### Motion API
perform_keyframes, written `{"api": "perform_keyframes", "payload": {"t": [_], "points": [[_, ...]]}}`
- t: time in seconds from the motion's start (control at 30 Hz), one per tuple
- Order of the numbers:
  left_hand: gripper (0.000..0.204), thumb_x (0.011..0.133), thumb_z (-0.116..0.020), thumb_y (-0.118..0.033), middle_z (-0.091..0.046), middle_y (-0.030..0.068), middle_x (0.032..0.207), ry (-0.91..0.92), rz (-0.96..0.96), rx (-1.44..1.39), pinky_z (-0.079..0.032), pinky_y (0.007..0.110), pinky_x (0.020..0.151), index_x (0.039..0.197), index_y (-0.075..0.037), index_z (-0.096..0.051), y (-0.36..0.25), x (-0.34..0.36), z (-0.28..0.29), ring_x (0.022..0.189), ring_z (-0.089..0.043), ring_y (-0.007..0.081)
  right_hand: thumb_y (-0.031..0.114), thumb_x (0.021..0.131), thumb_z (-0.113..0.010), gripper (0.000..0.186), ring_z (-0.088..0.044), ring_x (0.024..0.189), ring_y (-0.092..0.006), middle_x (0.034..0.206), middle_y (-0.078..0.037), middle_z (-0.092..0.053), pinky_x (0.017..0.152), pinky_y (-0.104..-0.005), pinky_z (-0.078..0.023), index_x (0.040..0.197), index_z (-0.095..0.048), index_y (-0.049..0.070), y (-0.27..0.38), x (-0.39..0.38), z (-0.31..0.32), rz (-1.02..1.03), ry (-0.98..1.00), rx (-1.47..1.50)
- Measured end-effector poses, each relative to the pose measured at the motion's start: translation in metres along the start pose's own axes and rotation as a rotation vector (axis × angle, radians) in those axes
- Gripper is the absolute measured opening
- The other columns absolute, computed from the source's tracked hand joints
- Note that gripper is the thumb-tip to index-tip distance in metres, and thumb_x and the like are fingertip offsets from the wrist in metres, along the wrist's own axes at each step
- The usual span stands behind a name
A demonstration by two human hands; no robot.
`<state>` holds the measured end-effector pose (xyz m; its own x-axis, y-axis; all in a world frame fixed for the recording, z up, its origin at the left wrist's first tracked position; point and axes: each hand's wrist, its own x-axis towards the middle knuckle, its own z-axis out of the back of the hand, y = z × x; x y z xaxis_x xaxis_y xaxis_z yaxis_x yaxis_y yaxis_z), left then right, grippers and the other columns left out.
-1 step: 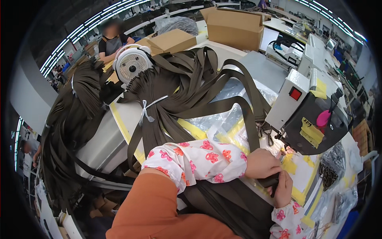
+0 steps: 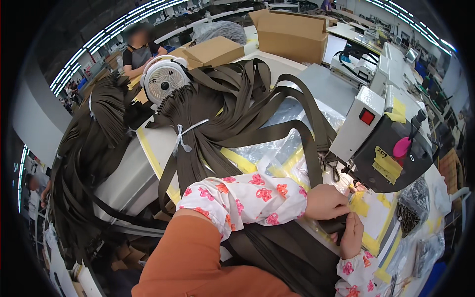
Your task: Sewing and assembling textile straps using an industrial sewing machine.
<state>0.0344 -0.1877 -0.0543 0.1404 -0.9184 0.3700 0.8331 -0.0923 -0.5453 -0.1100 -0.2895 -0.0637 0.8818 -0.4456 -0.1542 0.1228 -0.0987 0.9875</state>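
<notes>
We grasp dark strap (image 2: 332,226) between left hand (image 2: 326,202) and right hand (image 2: 353,234), fingers closed, machine (image 2: 352,136) just beyond grip. Piece looks unfinished; tied bundle (image 2: 195,104) left of grip. Finished count: we can't tell.

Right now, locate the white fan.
In the head view, the white fan stands at upper left, just behind the central bundle of dark straps.

Left hand (image 2: 326,202) and right hand (image 2: 352,234) are pretty much touching, both on a dark strap (image 2: 332,226) near the sewing machine (image 2: 373,166). Big tied bundle of brownish webbing (image 2: 198,106) sits by a white fan (image 2: 166,81).
</notes>
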Motion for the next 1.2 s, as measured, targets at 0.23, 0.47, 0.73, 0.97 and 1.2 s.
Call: {"api": "perform_keyframes", "payload": {"t": [0.23, 0.47, 0.73, 0.97, 1.2], "points": [[0.021, 0.082, -0.057, -0.024, -0.056, 0.0105, 0.065, 0.134, 0.105, -0.409, -0.042, 0.035, 0.053, 0.075, -0.005, -0.055, 0.003, 0.002, 0.008, 0.057, -0.054, 0.0275, 0.020, 0.096, -0.031, 0.028, -0.049, 0.040, -0.0113, 0.060, -0.007, -0.053, 0.037, -0.0224, -0.038, 0.080, -0.046, 0.001, 0.011, -0.004, -0.008, -0.050, -0.047, -0.122], [0.023, 0.088, -0.050, -0.025, -0.058, 0.0071, 0.072, 0.283, 0.172, -0.662, -0.043, 0.028, 0.061, 0.086, -0.003, -0.056, 0.015, 0.003, 0.012, 0.066, -0.054, 0.0139, 0.017, 0.091, -0.042, 0.022, -0.052, 0.053, -0.0273, 0.063, -0.018, -0.051, 0.052, -0.0353, -0.040, 0.080, -0.047, -0.002, 0.012, -0.005, -0.005, 0.233, -0.137, -0.467], [0.015, 0.088, -0.052, -0.014, -0.054, 0.0054, 0.067, 0.199, 0.234, -0.553, -0.041, 0.025, 0.059, 0.084, 0.000, -0.054, 0.000, 0.003, 0.015, 0.061, -0.048, 0.0109, 0.016, 0.093, -0.041, 0.022, -0.059, 0.049, -0.0174, 0.060, -0.013, -0.056, 0.047, -0.0287, -0.046, 0.082, -0.047, -0.002, 0.016, 0.002, -0.004, 0.321, -0.080, -0.542], [0.019, 0.087, -0.052, -0.021, -0.055, 0.0112, 0.066, 0.190, 0.196, -0.633, -0.042, 0.030, 0.055, 0.085, -0.002, -0.054, 0.008, 0.002, 0.010, 0.056, -0.052, 0.0227, 0.016, 0.091, -0.043, 0.021, -0.057, 0.055, -0.0313, 0.061, -0.020, -0.054, 0.050, -0.0353, -0.042, 0.081, -0.047, -0.002, 0.007, -0.004, 0.000, 0.137, -0.041, -0.193], [0.007, 0.079, -0.059, -0.012, -0.058, 0.0106, 0.077, -0.241, 0.008, -0.120, -0.046, 0.035, 0.059, 0.085, -0.009, -0.058, -0.005, 0.006, 0.007, 0.068, -0.058, 0.0286, 0.021, 0.092, -0.041, 0.028, -0.054, 0.050, -0.0143, 0.061, -0.008, -0.057, 0.047, -0.0280, -0.043, 0.080, -0.055, 0.000, 0.013, 0.008, 0.007, -0.021, -0.086, -0.223]]}}
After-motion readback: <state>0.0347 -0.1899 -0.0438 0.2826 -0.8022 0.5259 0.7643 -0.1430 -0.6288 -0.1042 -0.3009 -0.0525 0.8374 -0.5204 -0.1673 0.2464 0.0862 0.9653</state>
